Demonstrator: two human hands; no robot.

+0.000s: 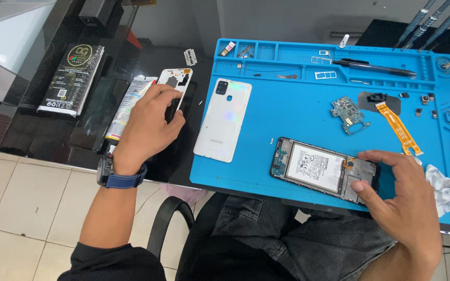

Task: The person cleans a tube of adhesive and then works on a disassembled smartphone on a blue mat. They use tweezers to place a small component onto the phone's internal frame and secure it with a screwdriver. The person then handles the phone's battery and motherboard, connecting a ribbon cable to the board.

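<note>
Holding the opened phone [323, 169] at its near right end with my right hand [402, 200], thumb and fingers pinching the frame edge. Back is off: white battery and a green board strip at the left end exposed, lying flat near the front edge of the blue repair mat [266, 112]. My left hand [149, 122] is well apart, off the mat on the dark table, fingers curled down on the white mid-frame [175, 80], beside a glue tube [126, 106]. White back cover [223, 119] lies between both hands, on the mat's left edge.
</note>
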